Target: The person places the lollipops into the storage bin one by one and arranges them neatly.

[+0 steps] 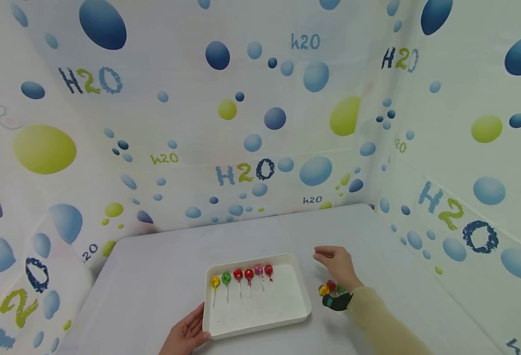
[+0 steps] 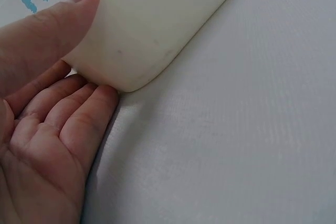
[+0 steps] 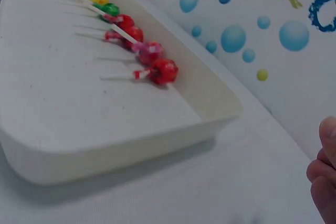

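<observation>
A white rectangular tray [image 1: 260,315] lies on the table with several wrapped lollipops [image 1: 249,274] in a row along its far side: yellow, green, red and pink heads, sticks toward me. My left hand [image 1: 187,331] holds the tray's near left corner, thumb over the rim and fingers against the outer wall, as the left wrist view shows. Off the tray's right side, my right hand [image 1: 338,264] hovers above the table with nothing visible in its fingers. Beneath that wrist are more lollipops [image 1: 324,290], yellow, red and green, partly hidden by the wrist and its dark strap.
The table [image 1: 167,266] has a pale cloth. Around it hang white sheets [image 1: 180,113] printed with blue and green bubbles and H2O lettering, close behind the tray and on both sides.
</observation>
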{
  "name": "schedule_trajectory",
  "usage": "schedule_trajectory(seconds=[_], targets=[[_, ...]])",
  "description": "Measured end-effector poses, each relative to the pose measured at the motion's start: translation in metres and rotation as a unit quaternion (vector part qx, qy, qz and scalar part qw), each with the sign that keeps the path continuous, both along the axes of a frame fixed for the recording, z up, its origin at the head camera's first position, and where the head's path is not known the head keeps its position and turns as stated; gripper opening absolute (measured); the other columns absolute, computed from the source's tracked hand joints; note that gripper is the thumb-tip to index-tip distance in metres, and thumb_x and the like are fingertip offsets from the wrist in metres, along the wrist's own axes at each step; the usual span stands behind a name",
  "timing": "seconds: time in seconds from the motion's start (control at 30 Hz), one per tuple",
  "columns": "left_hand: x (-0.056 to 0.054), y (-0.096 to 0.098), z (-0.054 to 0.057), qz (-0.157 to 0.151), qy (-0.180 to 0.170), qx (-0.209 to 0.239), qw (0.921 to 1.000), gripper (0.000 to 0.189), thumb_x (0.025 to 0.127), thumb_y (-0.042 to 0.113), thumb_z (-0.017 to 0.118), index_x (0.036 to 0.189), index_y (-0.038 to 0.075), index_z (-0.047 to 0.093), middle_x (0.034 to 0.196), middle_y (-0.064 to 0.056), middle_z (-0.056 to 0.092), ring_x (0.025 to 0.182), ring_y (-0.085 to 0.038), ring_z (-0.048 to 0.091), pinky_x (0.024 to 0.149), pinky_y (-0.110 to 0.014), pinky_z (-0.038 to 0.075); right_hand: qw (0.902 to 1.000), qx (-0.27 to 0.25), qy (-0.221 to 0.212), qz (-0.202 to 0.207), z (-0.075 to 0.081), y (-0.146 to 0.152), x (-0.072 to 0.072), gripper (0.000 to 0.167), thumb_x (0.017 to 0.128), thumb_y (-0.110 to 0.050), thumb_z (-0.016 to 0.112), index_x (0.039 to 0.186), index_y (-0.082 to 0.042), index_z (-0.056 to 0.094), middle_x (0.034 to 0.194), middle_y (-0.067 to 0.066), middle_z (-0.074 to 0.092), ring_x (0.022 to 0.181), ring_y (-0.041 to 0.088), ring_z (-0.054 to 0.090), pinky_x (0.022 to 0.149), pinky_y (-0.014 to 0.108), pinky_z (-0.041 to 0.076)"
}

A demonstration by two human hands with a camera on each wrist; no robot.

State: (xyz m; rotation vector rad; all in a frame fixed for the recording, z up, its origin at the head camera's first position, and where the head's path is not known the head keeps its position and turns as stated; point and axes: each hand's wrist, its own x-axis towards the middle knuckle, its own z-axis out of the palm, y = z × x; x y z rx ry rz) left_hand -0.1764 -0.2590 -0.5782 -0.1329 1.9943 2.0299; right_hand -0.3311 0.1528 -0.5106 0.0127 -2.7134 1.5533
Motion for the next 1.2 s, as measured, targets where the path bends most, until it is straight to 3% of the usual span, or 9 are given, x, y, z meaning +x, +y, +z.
schedule_trajectory(seconds=[0.23,0.47,0.8,1.2], targets=[[0.002,0.001,0.001,0.0,-0.007,0.002,1.0,0.097,0.091,0.013,0.078,0.158,-0.013,0.013,0.164,-0.032,0.013,0.151,-0.045,0.017,0.105,-0.021,0.053,0.9992,0.04,-0.003,-0.005,-0.005,0.045,0.015,0.03,0.099,-0.017,0.069,0.124,-0.001,0.072,0.12,0.017,0.075,0.107,0.029,0.071,0.099,0.046,0.06],[0.0,0.0,0.001,0.014,-0.014,-0.011,0.9998,0.098,0.09,0.015,0.08,0.158,-0.013,0.015,0.163,-0.033,0.016,0.151,-0.045,0.02,0.104,-0.023,0.055,0.9981,0.06,-0.01,0.0,-0.018,0.07,0.028,0.027,0.097,-0.016,0.07,0.12,-0.002,0.075,0.117,0.015,0.076,0.105,0.027,0.071,0.093,0.039,0.063],[-0.002,0.0,-0.003,0.023,-0.017,-0.023,0.9993,0.099,0.088,0.014,0.081,0.158,-0.012,0.017,0.163,-0.031,0.019,0.151,-0.044,0.02,0.103,-0.022,0.055,0.9937,0.102,-0.047,0.008,-0.033,0.075,0.041,0.026,0.092,-0.022,0.076,0.113,-0.006,0.078,0.111,0.01,0.078,0.11,0.029,0.069,0.094,0.049,0.059],[-0.002,0.0,-0.002,0.019,-0.02,-0.018,0.9995,0.098,0.088,0.013,0.08,0.158,-0.011,0.017,0.164,-0.03,0.018,0.152,-0.043,0.02,0.104,-0.023,0.054,0.9905,0.13,-0.042,0.013,-0.028,0.071,0.044,0.023,0.089,-0.018,0.079,0.109,-0.005,0.079,0.107,0.01,0.079,0.106,0.031,0.071,0.094,0.051,0.059]])
